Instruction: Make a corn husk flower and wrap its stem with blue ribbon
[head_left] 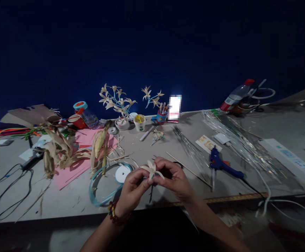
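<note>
Between both hands, above the front part of the table, is a pale corn-husk flower (151, 169) with several pointed petals. My left hand (134, 187), with a beaded bracelet at the wrist, pinches it from the left between thumb and fingers. From the right, my right hand (175, 178) pinches the same flower, fingers curled. A dark thin stem shows just below the hands. Beside my left hand lies a white spool (122, 173) with a loop of blue tape (96, 199). Right of my right hand, a thin wooden stick (189, 169) rests on the table.
Dried corn husks (63, 150) lie over pink paper (70, 173) at left. Finished husk flowers (115, 99) stand in a pot at the back, near a lit phone (174, 107). Wires (191, 145), a blue glue gun (224, 165) and a tilted bottle (236, 96) are at right.
</note>
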A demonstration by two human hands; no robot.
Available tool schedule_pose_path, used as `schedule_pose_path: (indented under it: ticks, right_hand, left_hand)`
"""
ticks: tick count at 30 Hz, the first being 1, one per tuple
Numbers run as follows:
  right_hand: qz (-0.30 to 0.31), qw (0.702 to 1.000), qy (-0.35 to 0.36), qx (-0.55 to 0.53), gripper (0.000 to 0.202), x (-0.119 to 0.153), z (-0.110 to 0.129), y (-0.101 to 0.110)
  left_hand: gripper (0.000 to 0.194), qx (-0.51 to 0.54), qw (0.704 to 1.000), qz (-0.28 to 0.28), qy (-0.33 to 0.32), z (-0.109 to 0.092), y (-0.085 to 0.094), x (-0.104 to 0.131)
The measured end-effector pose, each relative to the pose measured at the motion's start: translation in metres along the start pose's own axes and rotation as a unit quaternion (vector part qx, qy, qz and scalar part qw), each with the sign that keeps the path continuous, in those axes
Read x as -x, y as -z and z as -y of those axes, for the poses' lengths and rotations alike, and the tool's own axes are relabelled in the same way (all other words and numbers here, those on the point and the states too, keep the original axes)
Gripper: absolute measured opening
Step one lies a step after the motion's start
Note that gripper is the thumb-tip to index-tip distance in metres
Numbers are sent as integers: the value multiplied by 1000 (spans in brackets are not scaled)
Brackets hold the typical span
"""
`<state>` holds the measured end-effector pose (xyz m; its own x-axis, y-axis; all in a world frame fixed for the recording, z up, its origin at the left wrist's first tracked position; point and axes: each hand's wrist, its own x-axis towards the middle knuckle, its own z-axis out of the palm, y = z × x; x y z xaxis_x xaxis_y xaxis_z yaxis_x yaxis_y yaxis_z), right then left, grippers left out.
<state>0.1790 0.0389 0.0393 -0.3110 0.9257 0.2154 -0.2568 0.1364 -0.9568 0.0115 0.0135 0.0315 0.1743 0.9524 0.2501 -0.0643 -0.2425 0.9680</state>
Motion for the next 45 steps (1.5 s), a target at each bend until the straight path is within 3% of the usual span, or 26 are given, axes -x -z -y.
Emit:
schedule_pose_path:
  ticks: [8, 16, 18, 22, 28, 34, 39, 45]
  right_hand:
    - [50, 994, -62, -73, 30, -4, 6, 2]
    - [-7, 998, -45, -44, 28, -1, 6, -2]
    - [-47, 999, -16, -20, 26, 0, 5, -4]
    - [-125, 984, 105, 77, 13, 5, 4, -10]
    - [-148, 958, 176, 172, 8, 10, 3, -15]
    - [-162, 953, 162, 198, 7, 7, 4, -16]
    - [-169, 955, 144, 196, 7, 8, 2, -14]
    - [-163, 958, 145, 185, 7, 7, 4, -13]
  left_hand:
    - [21, 59, 998, 14, 27, -2, -1, -4]
    - [14, 53, 998, -17, 21, 10, -1, 0]
    - [14, 48, 998, -31, 15, 12, -1, 1]
    - [15, 27, 997, -70, 0, 10, -5, -1]
    - [10, -14, 994, -105, -17, 8, -9, -1]
    - [6, -84, 989, -95, -73, 6, -11, -1]
    - [9, -186, 966, -106, -147, -1, -12, -3]
    - [13, -257, 943, -101, -186, -8, -12, -3]
